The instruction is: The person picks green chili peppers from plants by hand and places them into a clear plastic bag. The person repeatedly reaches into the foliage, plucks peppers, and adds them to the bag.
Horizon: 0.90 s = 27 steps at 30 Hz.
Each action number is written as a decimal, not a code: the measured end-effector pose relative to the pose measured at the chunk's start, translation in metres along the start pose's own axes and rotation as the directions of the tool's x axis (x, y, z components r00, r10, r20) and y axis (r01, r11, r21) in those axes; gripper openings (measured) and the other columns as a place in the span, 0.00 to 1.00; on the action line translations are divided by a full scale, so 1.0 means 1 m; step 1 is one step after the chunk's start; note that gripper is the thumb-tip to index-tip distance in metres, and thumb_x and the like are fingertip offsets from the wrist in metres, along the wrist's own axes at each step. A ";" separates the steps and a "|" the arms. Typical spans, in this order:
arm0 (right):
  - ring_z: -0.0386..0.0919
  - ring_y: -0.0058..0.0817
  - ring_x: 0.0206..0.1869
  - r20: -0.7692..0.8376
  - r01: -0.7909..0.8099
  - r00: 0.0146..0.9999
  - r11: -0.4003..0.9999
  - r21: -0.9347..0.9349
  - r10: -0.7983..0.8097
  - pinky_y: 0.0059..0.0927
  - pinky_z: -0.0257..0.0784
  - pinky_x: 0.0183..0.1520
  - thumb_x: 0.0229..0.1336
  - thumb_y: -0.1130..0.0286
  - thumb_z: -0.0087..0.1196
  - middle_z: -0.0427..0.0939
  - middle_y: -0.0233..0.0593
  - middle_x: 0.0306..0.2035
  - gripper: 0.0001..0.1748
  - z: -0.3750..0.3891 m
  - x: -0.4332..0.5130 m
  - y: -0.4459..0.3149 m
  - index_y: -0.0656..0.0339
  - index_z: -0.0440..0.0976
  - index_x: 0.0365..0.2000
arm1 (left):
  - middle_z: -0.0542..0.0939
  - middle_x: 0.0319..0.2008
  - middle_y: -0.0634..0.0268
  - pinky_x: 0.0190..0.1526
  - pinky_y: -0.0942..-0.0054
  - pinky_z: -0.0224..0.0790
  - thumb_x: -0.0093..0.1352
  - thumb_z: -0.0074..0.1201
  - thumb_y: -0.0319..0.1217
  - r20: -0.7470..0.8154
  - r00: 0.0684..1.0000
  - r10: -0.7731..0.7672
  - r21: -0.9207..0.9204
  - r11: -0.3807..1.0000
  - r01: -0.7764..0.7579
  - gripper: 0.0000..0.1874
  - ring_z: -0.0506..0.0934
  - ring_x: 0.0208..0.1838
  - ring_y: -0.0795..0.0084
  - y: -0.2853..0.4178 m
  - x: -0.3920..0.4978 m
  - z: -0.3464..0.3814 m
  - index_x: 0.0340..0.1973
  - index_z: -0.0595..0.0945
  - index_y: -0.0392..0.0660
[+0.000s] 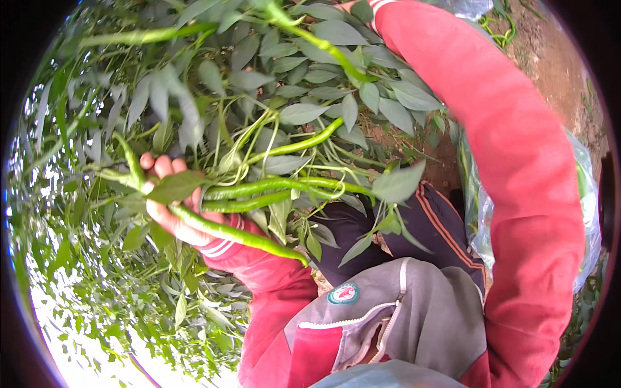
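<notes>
My left hand (182, 220) is curled at the left around the stem end of a long green chili pepper (237, 235), which lies across my wrist and cuff. A leaf hides part of the fingers. Just right of the palm, more long green chili peppers (262, 188) hang among thin stems; whether the hand touches them I cannot tell. Higher up, another curved chili (301, 144) shows between leaves. My right arm reaches to the top edge, where only a sliver of my right hand (347, 6) appears behind leaves. Its fingers are hidden.
Dense pepper foliage (301, 114) fills the left and middle. A clear plastic bag (584, 194) with green contents stands beyond my right sleeve. Picked-looking green peppers (504, 34) lie by bare soil (558, 72) at the upper right. Another chili (335, 51) hangs near the top.
</notes>
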State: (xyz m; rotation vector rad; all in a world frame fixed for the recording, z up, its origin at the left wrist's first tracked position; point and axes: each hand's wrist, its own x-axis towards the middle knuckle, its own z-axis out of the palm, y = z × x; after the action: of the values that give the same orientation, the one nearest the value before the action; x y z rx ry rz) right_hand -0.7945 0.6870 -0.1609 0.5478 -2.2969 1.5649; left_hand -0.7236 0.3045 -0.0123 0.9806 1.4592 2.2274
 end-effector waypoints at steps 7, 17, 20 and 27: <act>0.77 0.25 0.39 0.061 -0.085 0.994 0.991 -0.103 0.092 0.30 0.72 0.44 0.61 0.60 0.55 0.81 0.31 0.43 0.29 -0.003 -0.021 -0.002 0.53 0.68 0.62 | 0.78 0.47 0.58 0.45 0.66 0.83 0.73 0.50 0.36 -0.050 0.999 0.010 -0.128 0.992 -0.017 0.23 0.80 0.48 0.62 -0.008 0.005 0.008 0.60 0.67 0.41; 0.77 0.26 0.41 0.492 -0.456 0.658 0.822 -0.341 0.570 0.30 0.72 0.48 0.60 0.59 0.56 0.82 0.32 0.46 0.31 0.005 -0.146 0.027 0.52 0.67 0.64 | 0.80 0.41 0.63 0.33 0.79 0.75 0.76 0.49 0.37 -0.265 0.964 0.022 0.101 0.995 0.006 0.17 0.78 0.38 0.73 -0.009 0.021 0.002 0.55 0.74 0.40; 0.77 0.29 0.47 0.552 -0.446 0.560 0.786 -0.428 0.618 0.33 0.67 0.59 0.62 0.54 0.57 0.81 0.34 0.49 0.33 0.045 -0.178 0.032 0.51 0.65 0.65 | 0.73 0.33 0.67 0.21 0.84 0.59 0.76 0.50 0.37 -0.251 0.968 0.014 0.095 0.995 0.010 0.18 0.66 0.29 0.77 -0.010 0.026 -0.002 0.54 0.71 0.37; 0.75 0.42 0.55 -0.220 -0.152 0.966 0.987 -0.046 0.139 0.40 0.70 0.59 0.62 0.55 0.57 0.77 0.54 0.52 0.28 0.092 -0.195 0.062 0.64 0.69 0.55 | 0.73 0.36 0.66 0.21 0.84 0.63 0.76 0.49 0.37 -0.068 0.996 -0.061 -0.039 0.998 0.059 0.18 0.68 0.33 0.78 -0.007 0.033 -0.001 0.54 0.69 0.37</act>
State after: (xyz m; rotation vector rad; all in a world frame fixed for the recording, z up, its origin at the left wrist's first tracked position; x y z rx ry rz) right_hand -0.6561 0.6486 -0.3327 0.1847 -2.2528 1.5266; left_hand -0.7487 0.3260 -0.0067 0.8447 1.4507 2.2581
